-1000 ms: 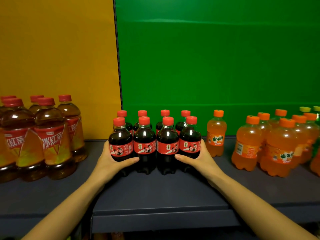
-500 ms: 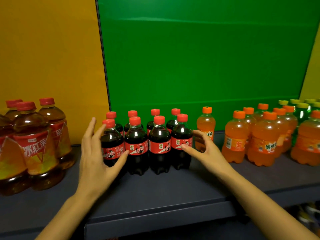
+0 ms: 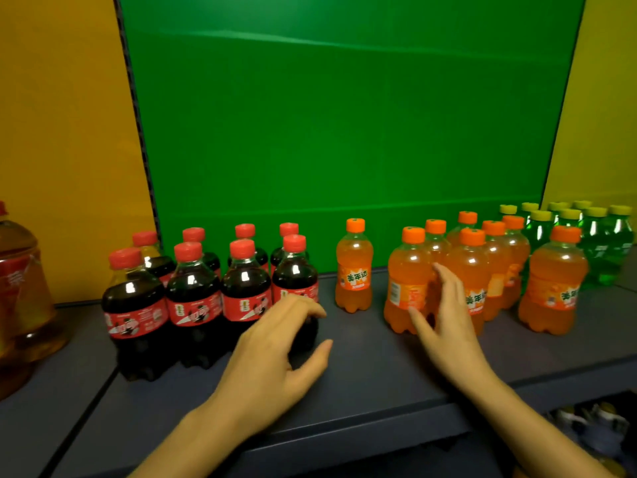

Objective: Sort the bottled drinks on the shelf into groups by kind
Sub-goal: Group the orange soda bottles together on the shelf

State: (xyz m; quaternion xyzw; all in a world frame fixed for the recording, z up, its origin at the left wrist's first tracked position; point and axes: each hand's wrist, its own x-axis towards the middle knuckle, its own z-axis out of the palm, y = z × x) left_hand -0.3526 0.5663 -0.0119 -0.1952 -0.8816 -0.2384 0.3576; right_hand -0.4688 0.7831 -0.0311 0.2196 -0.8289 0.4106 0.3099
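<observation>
Right hand [image 3: 444,326] shifted to orange bottles [image 3: 472,267], left hand [image 3: 275,357] hides cola bottle [image 3: 294,270]

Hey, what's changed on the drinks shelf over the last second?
Both hands let go of the cola block they were squeezing. The left hand moved right, in front of the block's right-end bottle; the right hand moved right to the orange soda group, held open. The colas kept their two rows of four, and the lone orange bottle stayed apart.
</observation>
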